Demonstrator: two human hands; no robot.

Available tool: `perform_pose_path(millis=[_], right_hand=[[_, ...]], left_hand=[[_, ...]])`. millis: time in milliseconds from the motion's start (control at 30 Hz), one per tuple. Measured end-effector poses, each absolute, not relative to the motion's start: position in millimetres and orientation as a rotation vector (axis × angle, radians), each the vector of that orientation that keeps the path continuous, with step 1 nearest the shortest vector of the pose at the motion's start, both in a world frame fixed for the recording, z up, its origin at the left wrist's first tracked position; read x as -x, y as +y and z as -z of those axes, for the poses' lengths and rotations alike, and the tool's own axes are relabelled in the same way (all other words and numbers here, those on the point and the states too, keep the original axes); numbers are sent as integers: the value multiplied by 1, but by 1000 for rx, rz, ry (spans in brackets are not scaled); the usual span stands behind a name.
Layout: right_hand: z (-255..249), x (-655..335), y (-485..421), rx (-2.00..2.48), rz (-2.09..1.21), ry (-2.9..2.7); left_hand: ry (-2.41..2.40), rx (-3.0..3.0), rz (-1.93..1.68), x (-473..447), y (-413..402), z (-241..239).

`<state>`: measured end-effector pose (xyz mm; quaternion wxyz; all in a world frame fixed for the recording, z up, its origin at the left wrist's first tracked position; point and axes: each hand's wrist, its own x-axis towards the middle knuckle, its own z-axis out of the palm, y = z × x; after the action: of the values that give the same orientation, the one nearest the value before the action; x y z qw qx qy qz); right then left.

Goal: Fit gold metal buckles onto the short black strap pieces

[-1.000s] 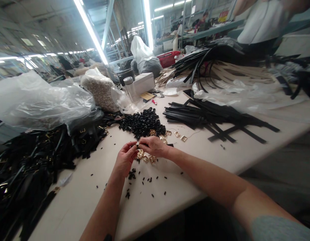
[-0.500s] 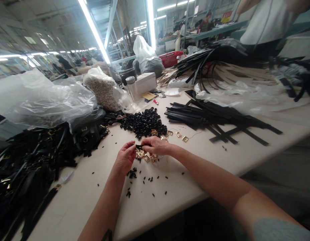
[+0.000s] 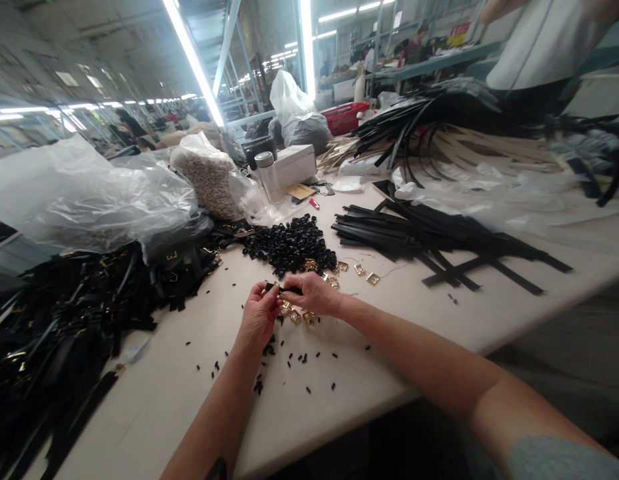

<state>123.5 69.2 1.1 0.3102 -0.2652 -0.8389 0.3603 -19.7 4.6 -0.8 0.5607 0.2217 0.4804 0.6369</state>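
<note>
Between my hands is a short black strap [image 3: 291, 290], gripped at both ends over the table. My left hand [image 3: 261, 312] is closed, thumb and fingers pinching its left part, where a small gold glint shows. From the other side my right hand [image 3: 313, 293] pinches the strap, its fingers bent and partly hiding it. Loose gold buckles [image 3: 295, 316] lie just below and behind the hands. Beyond them is a heap of small black loops [image 3: 288, 241]. Small black bits [image 3: 303, 359] are scattered on the near tabletop.
Black straps [image 3: 404, 230] lie in a bundle at right. A tangled pile of buckled black straps [image 3: 74, 320] covers the left side. Plastic bags [image 3: 109, 193], a clear jar [image 3: 268, 177] and a white box [image 3: 295, 164] stand behind. A person in a white top [image 3: 534, 47] is at far right.
My left hand has shifted slightly right and its fingers have closed in towards the right hand. More black strap now shows at the left fingertips. The view has moved slightly.
</note>
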Motion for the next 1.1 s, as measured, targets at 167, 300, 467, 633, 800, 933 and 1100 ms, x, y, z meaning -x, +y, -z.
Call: perform_pose_path(millis=[167,300,467,633,800,933,1100], right_hand=[[1,-126,73,695,-1049,-2180],[0,-129,75,719,-1152,-2143],[-3,-131,75,691,-1231,-2133],[-8,-133,75,692,-1116,-2221],[-12,-135,75,762,-1064,-2261],[-13,-133,71,789,-877,-2332],[-12,-130,68,813,-791,-2342]], left_hand=[[1169,-638,-1475,18,2,-1],[1178,-734,-1453,20,-1,-3],[1155,-748,-1382,26,-2,-4],[1170,-780,-1347,29,-2,-4],[1134,-767,-1303,30,-3,-7],[1159,-757,-1312,29,-3,-5],[1190,-774,-1361,29,-1,-3]])
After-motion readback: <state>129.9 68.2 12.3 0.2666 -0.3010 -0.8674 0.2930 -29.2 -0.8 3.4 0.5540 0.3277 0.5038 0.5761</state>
